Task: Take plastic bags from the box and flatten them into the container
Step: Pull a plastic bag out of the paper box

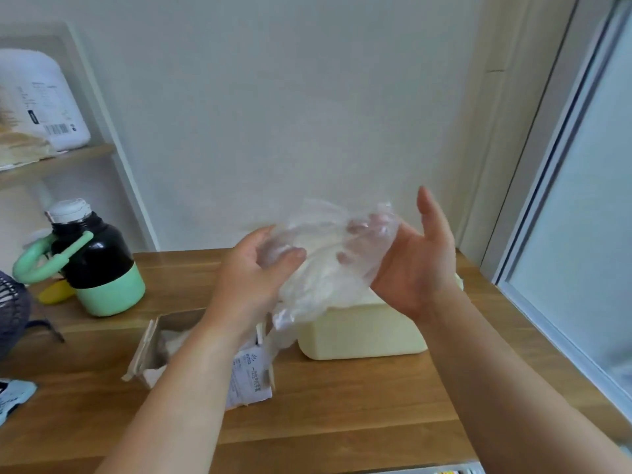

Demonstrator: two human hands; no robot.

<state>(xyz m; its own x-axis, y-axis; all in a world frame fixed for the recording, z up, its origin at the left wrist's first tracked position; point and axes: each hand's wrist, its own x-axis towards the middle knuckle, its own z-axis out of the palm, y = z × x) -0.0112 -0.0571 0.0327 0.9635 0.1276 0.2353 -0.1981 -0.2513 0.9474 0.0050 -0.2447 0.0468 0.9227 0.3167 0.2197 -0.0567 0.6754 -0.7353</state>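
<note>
The clear bag (321, 271), crumpled above the container (362, 336), looks feather-light, limp and slippery, best held by its edges: the left hand (253, 268) pinches one end, the right hand (417, 265) curls its fingers under the other, thumb raised clear.

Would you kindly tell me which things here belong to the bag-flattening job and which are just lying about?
Job: plastic bag, held in left hand and right hand; cardboard box; pale yellow container.
Lying about: green-and-black flask; white jug on the shelf; dark fan at the left edge.
</note>
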